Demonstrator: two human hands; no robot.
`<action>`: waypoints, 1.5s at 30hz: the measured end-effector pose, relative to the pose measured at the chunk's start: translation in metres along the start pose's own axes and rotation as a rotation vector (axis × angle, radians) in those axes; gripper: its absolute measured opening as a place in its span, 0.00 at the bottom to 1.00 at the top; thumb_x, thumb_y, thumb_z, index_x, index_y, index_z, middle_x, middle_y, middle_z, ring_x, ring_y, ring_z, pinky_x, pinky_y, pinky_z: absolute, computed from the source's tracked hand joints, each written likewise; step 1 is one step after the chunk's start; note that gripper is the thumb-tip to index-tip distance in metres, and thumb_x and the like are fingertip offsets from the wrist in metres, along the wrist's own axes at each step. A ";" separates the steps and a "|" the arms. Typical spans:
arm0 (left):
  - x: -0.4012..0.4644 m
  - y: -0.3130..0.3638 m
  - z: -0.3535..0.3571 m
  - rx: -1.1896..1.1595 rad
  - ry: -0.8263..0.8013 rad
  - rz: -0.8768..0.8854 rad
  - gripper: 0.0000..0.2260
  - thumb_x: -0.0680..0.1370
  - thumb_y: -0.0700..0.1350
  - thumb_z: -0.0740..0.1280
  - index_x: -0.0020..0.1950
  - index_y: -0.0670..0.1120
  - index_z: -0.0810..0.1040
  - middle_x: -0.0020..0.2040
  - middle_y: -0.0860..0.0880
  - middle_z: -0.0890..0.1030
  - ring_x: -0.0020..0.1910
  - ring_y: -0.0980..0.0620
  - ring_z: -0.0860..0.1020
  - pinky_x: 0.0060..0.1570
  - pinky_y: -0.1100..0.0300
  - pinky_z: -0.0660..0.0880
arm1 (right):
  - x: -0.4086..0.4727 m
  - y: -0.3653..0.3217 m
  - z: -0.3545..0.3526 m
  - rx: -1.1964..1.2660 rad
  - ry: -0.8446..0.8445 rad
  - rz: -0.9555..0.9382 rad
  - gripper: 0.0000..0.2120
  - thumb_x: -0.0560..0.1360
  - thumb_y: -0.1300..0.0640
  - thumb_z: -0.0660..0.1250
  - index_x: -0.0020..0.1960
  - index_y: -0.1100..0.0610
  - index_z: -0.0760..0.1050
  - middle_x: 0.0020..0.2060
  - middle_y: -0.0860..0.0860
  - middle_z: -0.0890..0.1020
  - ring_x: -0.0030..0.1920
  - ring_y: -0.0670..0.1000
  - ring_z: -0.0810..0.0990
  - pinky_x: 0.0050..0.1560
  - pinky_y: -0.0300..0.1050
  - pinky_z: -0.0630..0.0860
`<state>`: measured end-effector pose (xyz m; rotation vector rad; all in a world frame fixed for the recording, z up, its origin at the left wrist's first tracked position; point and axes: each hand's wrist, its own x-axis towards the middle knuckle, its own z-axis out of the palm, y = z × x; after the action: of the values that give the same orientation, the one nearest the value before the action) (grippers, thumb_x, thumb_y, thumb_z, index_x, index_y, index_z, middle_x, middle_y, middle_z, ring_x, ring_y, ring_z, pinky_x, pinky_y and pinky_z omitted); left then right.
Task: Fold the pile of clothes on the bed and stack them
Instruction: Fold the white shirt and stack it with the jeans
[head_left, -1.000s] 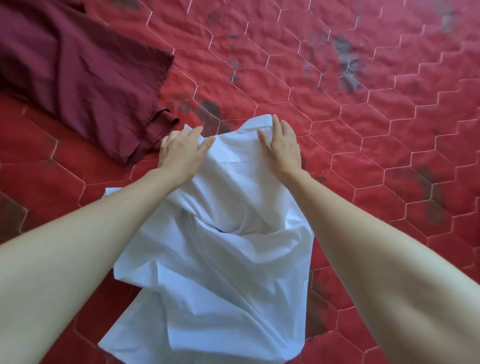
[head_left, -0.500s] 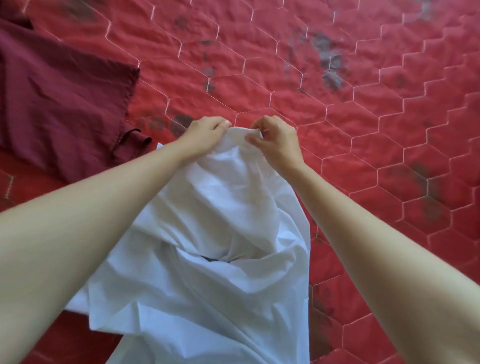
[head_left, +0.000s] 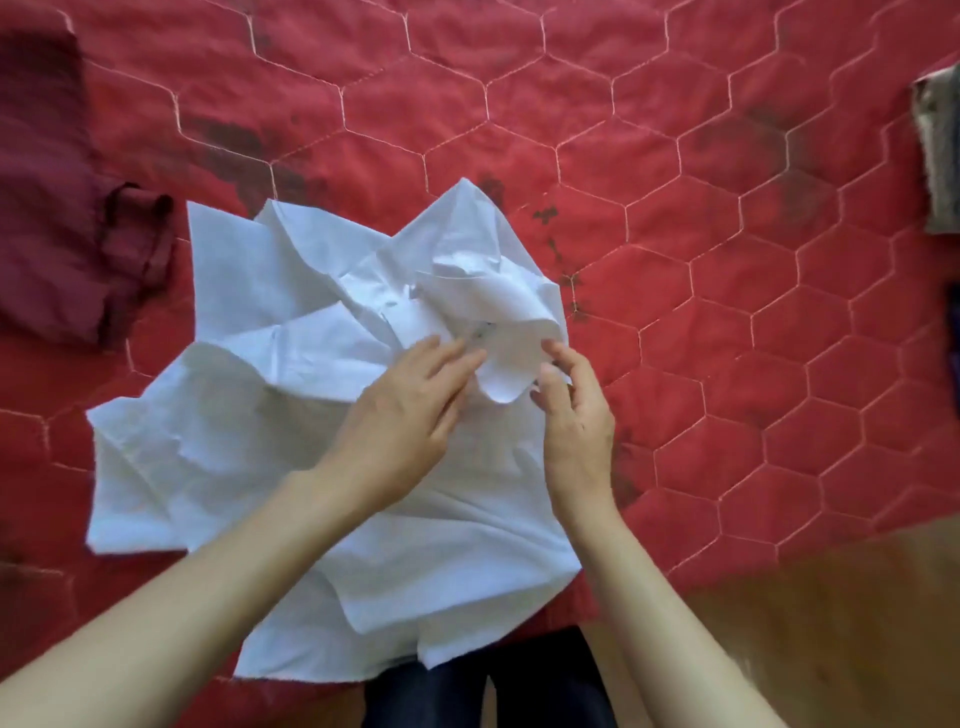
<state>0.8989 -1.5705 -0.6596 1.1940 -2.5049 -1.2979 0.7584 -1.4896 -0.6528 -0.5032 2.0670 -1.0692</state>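
Shirt (head_left: 291, 457), white and badly crumpled, lies spread on the red quilted bed (head_left: 727, 312) in front of you. Your left hand (head_left: 400, 415) rests flat on it, fingers straight; your right hand (head_left: 576, 415) hovers just beside a raised fold, fingers loosely curled, holding nothing. A maroon cloth (head_left: 47, 208) lies to the left.

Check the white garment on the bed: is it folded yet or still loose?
Not folded. The white garment lies crumpled on the red quilt, edges splayed unevenly, with both hands at a raised flap.
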 end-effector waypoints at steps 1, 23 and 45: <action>-0.007 0.002 0.012 0.010 -0.059 -0.009 0.18 0.80 0.36 0.61 0.71 0.42 0.72 0.70 0.44 0.72 0.73 0.44 0.65 0.66 0.50 0.67 | -0.009 0.004 0.004 0.091 -0.013 0.086 0.20 0.76 0.48 0.64 0.67 0.48 0.70 0.61 0.40 0.75 0.55 0.36 0.78 0.59 0.42 0.74; 0.161 0.023 -0.054 0.386 -0.536 0.339 0.14 0.75 0.48 0.71 0.60 0.48 0.79 0.49 0.50 0.80 0.51 0.48 0.76 0.47 0.58 0.68 | -0.029 -0.015 0.061 0.172 0.348 0.333 0.07 0.73 0.56 0.71 0.45 0.56 0.73 0.34 0.44 0.78 0.36 0.43 0.76 0.35 0.35 0.67; -0.094 0.418 -0.340 0.141 0.865 0.320 0.04 0.75 0.43 0.72 0.45 0.43 0.80 0.37 0.52 0.78 0.34 0.55 0.74 0.36 0.70 0.68 | -0.127 -0.411 -0.285 0.019 0.066 -1.068 0.09 0.75 0.62 0.68 0.45 0.47 0.76 0.40 0.41 0.81 0.41 0.41 0.78 0.41 0.31 0.72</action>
<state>0.8457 -1.5913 -0.1154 1.0080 -2.0163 -0.3878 0.6263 -1.4961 -0.1542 -1.6784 1.7951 -1.6748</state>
